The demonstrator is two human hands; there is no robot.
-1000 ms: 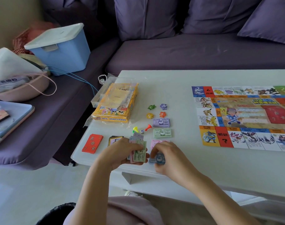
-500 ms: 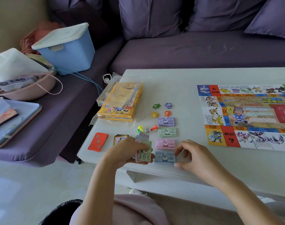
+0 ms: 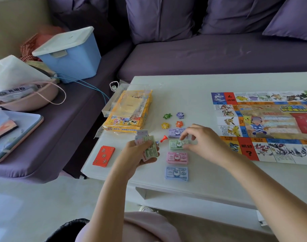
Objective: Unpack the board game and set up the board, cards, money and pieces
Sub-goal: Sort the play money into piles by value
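On the white table (image 3: 184, 95) the game board (image 3: 264, 126) lies unfolded at the right. Four money piles form a column: purple (image 3: 174, 132), green (image 3: 176, 144), pink (image 3: 177, 157), blue (image 3: 176, 173). My left hand (image 3: 140, 152) grips a fanned stack of mixed bills (image 3: 150, 149). My right hand (image 3: 201, 140) hovers over the green pile, thumb and forefinger pinching its right edge. Star tokens in green (image 3: 167, 116), purple (image 3: 180, 115), yellow (image 3: 165, 126) and orange (image 3: 179, 124) sit behind the piles. A red pawn (image 3: 164, 138), a die (image 3: 157, 142) and a red card deck (image 3: 103, 156) lie nearby.
The yellow game box (image 3: 130, 110) in its clear wrapper rests at the table's left edge. On the purple sofa (image 3: 210, 55) to the left stand a blue lidded bin (image 3: 70, 53), a pink basin (image 3: 27, 100) and a tray (image 3: 14, 133). A blue cable (image 3: 89, 86) runs toward the table.
My right hand set a bill on the blue pile at the front, let go, then moved back to the green pile. My left hand keeps its stack, held slightly farther from me.
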